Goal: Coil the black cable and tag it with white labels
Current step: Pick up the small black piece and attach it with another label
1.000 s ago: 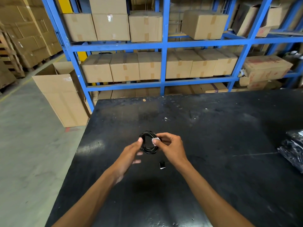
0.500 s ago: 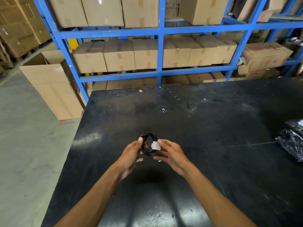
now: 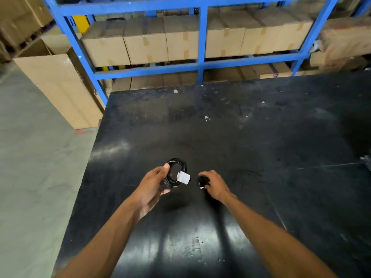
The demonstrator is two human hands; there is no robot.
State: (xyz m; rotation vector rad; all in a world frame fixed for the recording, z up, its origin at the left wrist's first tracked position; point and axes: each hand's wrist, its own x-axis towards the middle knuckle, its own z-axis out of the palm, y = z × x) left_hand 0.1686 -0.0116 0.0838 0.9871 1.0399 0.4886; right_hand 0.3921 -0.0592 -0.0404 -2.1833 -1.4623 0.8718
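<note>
Two bare hands over black counter (image 3: 261,157). Left hand (image 3: 152,185): grip pinched on the coiled black cable (image 3: 176,173), thumb on the coil's upper left, fingers beneath; coil held just above the counter. White label (image 3: 183,177) wrapped on the coil's right side. Right hand (image 3: 214,185) just right of the coil, apart from it, fingers curled down on a small black piece with a white edge (image 3: 201,182) lying on the counter. Blue shelf rack (image 3: 200,47) with cardboard boxes (image 3: 144,41) beyond the coil, past the counter's far edge.
</note>
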